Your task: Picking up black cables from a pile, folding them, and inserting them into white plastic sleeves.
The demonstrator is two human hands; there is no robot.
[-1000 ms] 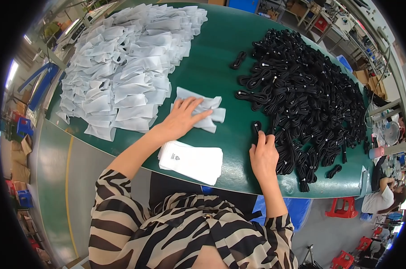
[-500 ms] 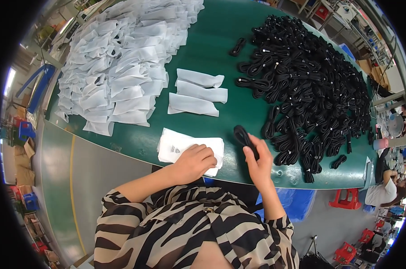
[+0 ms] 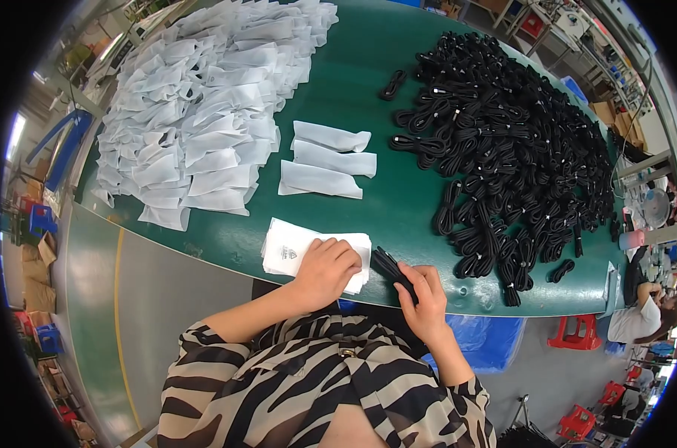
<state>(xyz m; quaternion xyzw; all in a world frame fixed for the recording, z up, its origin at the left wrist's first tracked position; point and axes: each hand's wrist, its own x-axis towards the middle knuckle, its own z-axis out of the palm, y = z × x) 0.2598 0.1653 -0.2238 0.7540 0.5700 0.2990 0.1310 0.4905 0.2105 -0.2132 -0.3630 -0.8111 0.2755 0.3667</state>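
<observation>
My left hand (image 3: 325,270) rests on a stack of flat white bags (image 3: 284,240) by the near edge of the table, its fingers curled and closed at the right end of the top bag. My right hand (image 3: 428,297) grips a coiled black cable (image 3: 387,265), whose far end points up and left, close beside the stack's right end. Farther up lie three filled whitish pouches (image 3: 322,178) in a short column. The fingertips of my left hand are partly hidden beneath its knuckles.
On the green table (image 3: 353,75), a large heap of filled whitish pouches (image 3: 204,112) covers the left. A heap of coiled black cables (image 3: 517,149) spreads over the right. A red stool (image 3: 575,332) and a blue plastic-lined container (image 3: 491,342) stand below the near edge. Another person (image 3: 644,317) sits at far right.
My right hand has brought the coiled cable down and left, up to the right end of the bag stack. The left hand stays in nearly the same place on the stack.
</observation>
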